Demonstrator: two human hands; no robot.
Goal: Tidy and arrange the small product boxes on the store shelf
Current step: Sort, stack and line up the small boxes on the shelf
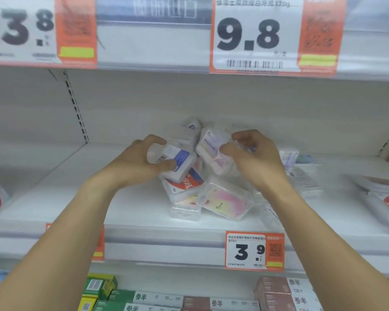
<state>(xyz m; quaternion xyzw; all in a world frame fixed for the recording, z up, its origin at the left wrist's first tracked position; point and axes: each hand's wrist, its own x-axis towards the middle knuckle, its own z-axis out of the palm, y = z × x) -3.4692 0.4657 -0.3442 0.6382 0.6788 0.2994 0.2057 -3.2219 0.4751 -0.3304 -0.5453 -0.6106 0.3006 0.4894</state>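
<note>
- While both arms reach onto the white shelf, the left hand has fingers and thumb curled round one clear box with a blue label, held at the left side of the heap.
- Right hand: fingers and thumb pinch one clear box with a pale pastel label, tilted, at the top of the heap.
- Heap, mid-shelf: two further boxes plainly countable under the hands, one red-and-white box and one pink-and-yellow box lying flat at the front; others behind are too blurred to count.
- More clear boxes lie to the right of the heap, number uncertain.
- Three price tags legible: 13.8 tag, 9.8 tag, 3.9 tag.
</note>
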